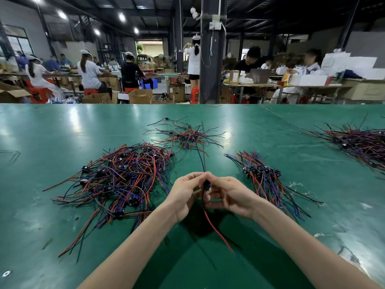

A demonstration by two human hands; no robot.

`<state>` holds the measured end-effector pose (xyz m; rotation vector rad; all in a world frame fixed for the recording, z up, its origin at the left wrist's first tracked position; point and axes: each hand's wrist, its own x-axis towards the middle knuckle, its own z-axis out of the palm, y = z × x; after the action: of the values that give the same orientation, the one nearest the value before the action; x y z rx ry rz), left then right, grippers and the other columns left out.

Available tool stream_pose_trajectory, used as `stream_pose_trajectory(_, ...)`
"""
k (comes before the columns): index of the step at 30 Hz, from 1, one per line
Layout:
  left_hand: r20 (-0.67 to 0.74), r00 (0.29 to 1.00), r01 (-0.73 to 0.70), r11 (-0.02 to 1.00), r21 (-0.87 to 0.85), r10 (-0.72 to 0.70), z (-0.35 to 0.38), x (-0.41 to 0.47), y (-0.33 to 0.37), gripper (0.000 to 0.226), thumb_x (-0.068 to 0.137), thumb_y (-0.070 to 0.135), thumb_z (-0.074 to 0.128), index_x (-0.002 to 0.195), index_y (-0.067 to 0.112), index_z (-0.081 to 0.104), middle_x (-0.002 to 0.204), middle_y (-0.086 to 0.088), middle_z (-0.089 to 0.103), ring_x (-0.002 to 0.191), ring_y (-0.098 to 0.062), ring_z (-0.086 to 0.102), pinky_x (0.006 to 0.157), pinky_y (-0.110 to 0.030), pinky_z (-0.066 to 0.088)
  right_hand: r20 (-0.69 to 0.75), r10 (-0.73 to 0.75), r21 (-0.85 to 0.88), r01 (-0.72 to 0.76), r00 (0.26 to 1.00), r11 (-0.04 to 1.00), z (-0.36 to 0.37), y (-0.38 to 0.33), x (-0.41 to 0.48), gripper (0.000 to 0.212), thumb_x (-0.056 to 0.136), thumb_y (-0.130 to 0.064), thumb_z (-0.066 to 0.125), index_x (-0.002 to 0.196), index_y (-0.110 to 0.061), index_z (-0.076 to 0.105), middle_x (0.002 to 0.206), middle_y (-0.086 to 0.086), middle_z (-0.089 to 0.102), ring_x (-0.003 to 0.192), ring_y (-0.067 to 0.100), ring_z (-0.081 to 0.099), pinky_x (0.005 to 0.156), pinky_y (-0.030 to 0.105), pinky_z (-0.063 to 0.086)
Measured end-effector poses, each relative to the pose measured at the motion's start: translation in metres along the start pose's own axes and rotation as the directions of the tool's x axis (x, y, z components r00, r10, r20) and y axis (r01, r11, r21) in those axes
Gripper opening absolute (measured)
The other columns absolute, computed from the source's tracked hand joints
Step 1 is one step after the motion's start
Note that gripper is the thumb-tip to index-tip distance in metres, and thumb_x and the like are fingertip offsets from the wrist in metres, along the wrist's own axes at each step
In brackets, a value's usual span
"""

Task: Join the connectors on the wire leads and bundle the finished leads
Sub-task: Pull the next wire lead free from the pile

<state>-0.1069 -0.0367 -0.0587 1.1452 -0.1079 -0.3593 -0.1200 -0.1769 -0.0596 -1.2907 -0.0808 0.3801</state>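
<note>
Between tangled lead piles (123, 176) on the green table (291, 236), left hand (186, 192) and right hand (227, 195) pinch one connector (206, 185)

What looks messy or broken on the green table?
Nothing looks broken or spilled. The big pile on the left is just tangled, with loose wires straggling over the table. The pile on the right lies tidier, connectors side by side. The left hand and right hand pinch one lead.
</note>
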Motion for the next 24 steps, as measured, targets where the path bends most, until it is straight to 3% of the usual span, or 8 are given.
stream_pose_trajectory(4,0.003,1.0,0.001,1.0,-0.016,-0.001,-0.0011,0.001,-0.0007,0.011,0.083,0.012,0.062,0.088,0.003,0.066,0.061,-0.008,0.059,0.046,-0.017,0.049,0.047,-0.025,0.047,-0.031,-0.027,-0.075,0.024,0.999,0.997,0.0021,0.0001,-0.0028,0.026,0.074,-0.032,0.068,0.082,-0.008,0.061,0.065,0.006,0.06,0.052,0.013,0.059,0.05,0.028,0.054)
stream_pose_trajectory(10,-0.072,0.996,-0.056,0.998,0.012,0.057,-0.0051,0.006,-0.0011,0.001,0.083,0.009,0.066,0.083,0.009,0.066,0.078,0.0,0.067,0.067,-0.01,0.061,0.072,-0.028,0.048,-0.071,-0.087,-0.188,0.072,0.994,0.98,0.0027,-0.001,-0.0039,0.02,0.081,-0.025,0.068,0.082,-0.005,0.064,0.065,0.004,0.062,0.052,0.009,0.059,0.048,0.024,0.053)
stream_pose_trajectory(15,-0.055,0.994,-0.086,0.99,0.111,0.092,-0.0058,0.0034,0.0014,0.014,0.09,0.009,0.059,0.078,0.004,0.063,0.065,-0.002,0.066,0.053,-0.009,0.061,0.052,-0.02,0.052,-0.045,-0.099,-0.287,0.083,0.994,0.954,0.0033,-0.0031,-0.0064,0.013,0.088,-0.014,0.065,0.079,-0.005,0.061,0.062,0.006,0.061,0.051,0.013,0.058,0.051,0.027,0.054)
stream_pose_trajectory(21,-0.041,0.995,-0.085,0.979,0.184,0.094,-0.0054,0.0026,0.0,0.012,0.093,0.004,0.053,0.094,0.008,0.065,0.071,0.0,0.065,0.063,-0.01,0.06,0.065,-0.021,0.05,-0.068,-0.06,-0.377,0.03,0.996,0.926,0.0051,-0.0044,-0.0081,0.015,0.089,-0.014,0.064,0.077,-0.005,0.061,0.06,0.006,0.061,0.049,0.014,0.059,0.054,0.028,0.054)
stream_pose_trajectory(24,-0.047,0.995,-0.077,0.981,0.178,0.087,-0.005,0.002,-0.0019,0.011,0.092,0.006,0.056,0.088,0.01,0.065,0.073,-0.002,0.062,0.067,-0.012,0.055,0.068,-0.022,0.048,-0.105,-0.047,-0.331,0.009,0.993,0.944,0.0061,-0.0043,-0.0085,0.025,0.09,-0.025,0.062,0.087,-0.001,0.069,0.072,0.014,0.064,0.052,0.017,0.061,0.052,0.028,0.054)
